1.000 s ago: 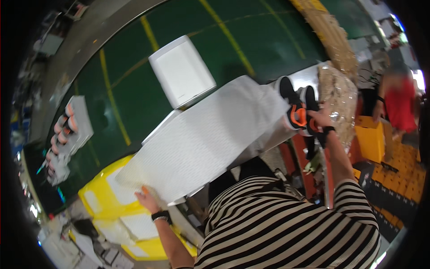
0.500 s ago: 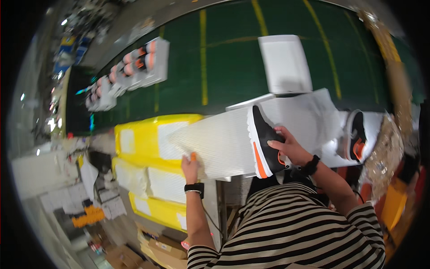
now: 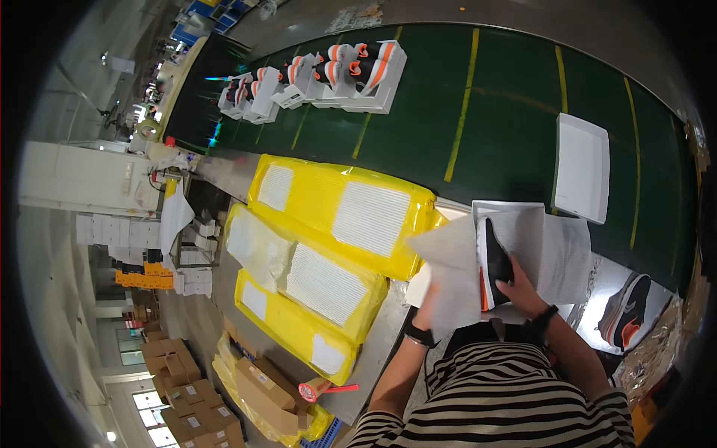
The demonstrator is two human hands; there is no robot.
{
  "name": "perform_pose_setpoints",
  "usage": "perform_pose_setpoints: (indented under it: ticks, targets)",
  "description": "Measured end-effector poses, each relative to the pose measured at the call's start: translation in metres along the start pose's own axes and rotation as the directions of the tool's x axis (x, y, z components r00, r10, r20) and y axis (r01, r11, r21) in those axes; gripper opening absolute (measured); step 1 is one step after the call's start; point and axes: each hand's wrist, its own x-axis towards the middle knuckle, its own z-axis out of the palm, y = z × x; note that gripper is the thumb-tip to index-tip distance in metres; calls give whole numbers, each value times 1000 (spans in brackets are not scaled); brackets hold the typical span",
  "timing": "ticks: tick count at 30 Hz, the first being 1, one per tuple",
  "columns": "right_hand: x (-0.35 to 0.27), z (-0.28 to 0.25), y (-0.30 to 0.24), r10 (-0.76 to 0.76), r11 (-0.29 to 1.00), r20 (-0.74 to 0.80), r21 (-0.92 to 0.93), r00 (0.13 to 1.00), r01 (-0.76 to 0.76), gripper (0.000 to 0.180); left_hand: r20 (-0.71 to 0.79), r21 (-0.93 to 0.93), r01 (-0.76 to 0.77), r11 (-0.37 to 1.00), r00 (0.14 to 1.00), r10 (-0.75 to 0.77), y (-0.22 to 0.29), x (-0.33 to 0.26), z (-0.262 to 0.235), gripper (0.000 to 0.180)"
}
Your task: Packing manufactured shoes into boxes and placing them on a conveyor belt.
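Black running shoe [image 3: 497, 254] with a thick white sole and orange heel trim stands right of the frame's centre, sole side facing left, against white tissue paper [image 3: 564, 250]; the right hand [image 3: 523, 293] grips it near the heel. The left hand [image 3: 426, 308] is at the lower edge of a raised, blurred tissue flap [image 3: 452, 269]; its fingers are veiled, so I cannot tell whether they close on it.

A white carton edge [image 3: 509, 204] shows just above the shoe. Beyond, a broad stretch of green conveyor belt [image 3: 515, 97] with yellow stripes separates a shallow white lid [image 3: 582, 168] at upper right from a row of white shoeboxes [image 3: 373, 103] at upper centre, filled with black and orange sneakers [image 3: 364, 73]. The belt's far edge curves across the top.

A matching shoe [image 3: 626, 308] lies at lower right on a shiny silvery surface [image 3: 594, 297]. Glossy yellow plastic packs [image 3: 314, 179] at centre left have ribbed white panels.
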Motion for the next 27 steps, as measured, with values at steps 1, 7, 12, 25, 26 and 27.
perform_pose_setpoints:
  ticks: [1,7,12,25,26,27]
  targets:
    - [-11,-8,15,-3,995,-64,98,998,9,55,88,344,1,939,996,-33,11,0,44,53]
    - [-61,-92,-37,-95,957,-317,-290,944,-2,46,553,821,-570,-31,781,290,-82,69,89,66]
    - [-173,-214,88,-268,719,-688,-609,674,-335,35,402,904,-372,212,907,-124,-23,45,148,67]
    - [-290,-267,110,-67,957,-719,-243,692,-160,46,445,704,-366,-608,895,-23,-42,26,168,39]
    - [-290,-266,95,-14,972,-690,-179,724,-152,47,424,800,-401,-447,904,-52,-32,11,186,39]
    - [-268,-247,18,280,864,-554,501,784,45,52,562,739,-534,-410,825,-60,-27,-6,211,42]
